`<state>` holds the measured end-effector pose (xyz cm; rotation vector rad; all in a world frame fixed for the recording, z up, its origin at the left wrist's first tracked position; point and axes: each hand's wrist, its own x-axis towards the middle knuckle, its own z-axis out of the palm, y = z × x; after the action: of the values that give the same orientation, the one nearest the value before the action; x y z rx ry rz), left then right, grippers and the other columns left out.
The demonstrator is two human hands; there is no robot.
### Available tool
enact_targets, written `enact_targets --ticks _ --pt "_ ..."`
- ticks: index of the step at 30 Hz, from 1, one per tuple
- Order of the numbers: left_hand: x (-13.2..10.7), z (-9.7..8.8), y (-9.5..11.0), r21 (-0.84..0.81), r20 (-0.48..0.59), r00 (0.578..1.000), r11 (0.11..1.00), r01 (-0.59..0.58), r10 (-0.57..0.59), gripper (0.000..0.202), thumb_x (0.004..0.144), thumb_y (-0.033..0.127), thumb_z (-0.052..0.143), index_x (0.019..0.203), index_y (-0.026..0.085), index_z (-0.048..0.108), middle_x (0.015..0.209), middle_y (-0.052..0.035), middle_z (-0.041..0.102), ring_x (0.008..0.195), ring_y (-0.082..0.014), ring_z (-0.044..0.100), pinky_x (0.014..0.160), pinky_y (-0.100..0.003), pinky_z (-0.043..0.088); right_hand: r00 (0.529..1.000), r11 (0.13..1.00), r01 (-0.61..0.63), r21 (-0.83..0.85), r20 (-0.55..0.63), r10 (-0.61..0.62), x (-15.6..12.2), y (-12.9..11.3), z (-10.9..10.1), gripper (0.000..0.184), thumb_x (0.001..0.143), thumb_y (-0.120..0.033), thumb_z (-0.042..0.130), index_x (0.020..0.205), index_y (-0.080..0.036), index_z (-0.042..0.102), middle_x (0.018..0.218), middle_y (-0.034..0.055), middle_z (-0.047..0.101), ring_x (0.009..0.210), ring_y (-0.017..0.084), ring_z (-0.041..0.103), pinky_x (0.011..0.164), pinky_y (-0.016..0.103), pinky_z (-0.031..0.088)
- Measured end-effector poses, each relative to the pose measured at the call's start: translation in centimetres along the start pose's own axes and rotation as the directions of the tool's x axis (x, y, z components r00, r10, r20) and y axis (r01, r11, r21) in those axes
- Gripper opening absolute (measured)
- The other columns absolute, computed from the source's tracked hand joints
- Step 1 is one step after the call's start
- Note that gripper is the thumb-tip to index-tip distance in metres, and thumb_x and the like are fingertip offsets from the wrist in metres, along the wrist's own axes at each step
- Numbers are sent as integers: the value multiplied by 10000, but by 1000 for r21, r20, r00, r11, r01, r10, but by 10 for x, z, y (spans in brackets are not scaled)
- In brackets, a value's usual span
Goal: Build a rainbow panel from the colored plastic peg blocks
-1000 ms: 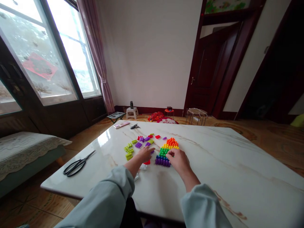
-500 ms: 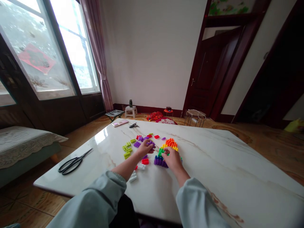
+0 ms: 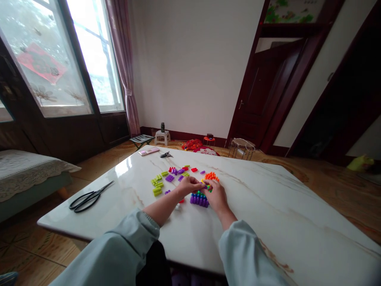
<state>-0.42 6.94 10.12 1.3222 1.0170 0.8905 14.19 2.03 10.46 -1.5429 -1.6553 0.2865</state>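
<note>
A rainbow block build (image 3: 201, 198) with purple studs at the front and orange ones at the back lies on the white marble table (image 3: 268, 214). My right hand (image 3: 216, 196) rests on its right side, fingers curled over the green and yellow rows. My left hand (image 3: 188, 185) comes in from the left with its fingers pinched at the build's top edge; what they pinch is too small to make out. Loose lime-green blocks (image 3: 157, 186), purple blocks (image 3: 170, 178) and red blocks (image 3: 194, 169) are scattered just left and behind.
Black scissors (image 3: 89, 197) lie near the table's left edge. A pink case (image 3: 149, 151) and a dark small tool (image 3: 165, 154) sit at the far corner. A bed (image 3: 26, 174) stands at the left, with low stools (image 3: 162, 137) and toys on the floor beyond.
My left hand went out to the loose purple blocks and has come back right to the build. My right hand has slid forward over the build. The view has tilted slightly.
</note>
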Motion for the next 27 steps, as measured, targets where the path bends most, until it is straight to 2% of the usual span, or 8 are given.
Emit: enact_targets --ticks 6,10,13,16,19,22,24,27 --pt "1 14 -3 -145 -36 997 987 62 -67 399 557 396 856 699 104 624 572 4 657 545 -105 627 617 -244 535 993 996 -68 64 -90 73 1 3 4 203 756 -201 590 932 -142 670 976 89 683 670 151 616 723 285 514" --pt "2 22 -2 -247 -24 999 968 33 -40 358 615 372 837 694 90 632 580 -2 656 560 -96 633 659 -241 544 997 996 -43 79 -55 48 1 4 3 237 737 -165 594 961 -139 667 1007 101 677 803 181 642 761 282 513" --pt "1 26 0 -256 1 999 966 33 -34 303 664 333 816 737 82 662 617 -14 665 587 -93 639 689 -239 543 997 994 -63 88 -45 68 2 9 1 260 714 -145 607 967 -154 663 985 84 692 814 184 644 780 285 510" --pt "-1 29 3 -168 25 1000 986 -7 12 194 737 259 756 826 100 689 711 -34 695 647 -100 655 682 -222 536 996 993 -67 93 -49 71 3 15 -4 241 705 -153 615 939 -168 670 940 67 705 807 186 646 798 290 503" --pt "0 30 3 17 29 997 998 -69 68 144 780 185 684 901 108 696 753 -49 702 654 -113 648 618 -210 528 995 995 -48 93 -88 57 2 21 -13 249 714 -173 603 951 -156 677 956 82 698 808 182 649 792 284 501" --pt "3 24 0 232 -12 993 966 -114 120 159 764 145 663 914 112 702 774 -48 705 624 -113 630 571 -208 520 989 996 -72 54 -127 78 -1 30 -26 270 713 -187 597 967 -159 685 982 84 693 786 167 647 769 271 497" --pt "6 17 -3 347 -38 987 929 -131 153 155 752 134 656 896 119 711 781 -44 707 623 -111 627 567 -203 518 985 990 -139 -12 -102 137 -3 39 -36 239 719 -206 590 930 -187 700 920 54 707 755 162 644 736 266 490" --pt "9 4 -7 427 -67 984 896 -123 167 155 749 122 639 883 117 717 768 -46 706 622 -110 632 563 -197 516 972 968 -235 -91 9 236 -10 55 -46 167 717 -228 595 832 -204 713 770 18 713 691 157 642 660 245 468"
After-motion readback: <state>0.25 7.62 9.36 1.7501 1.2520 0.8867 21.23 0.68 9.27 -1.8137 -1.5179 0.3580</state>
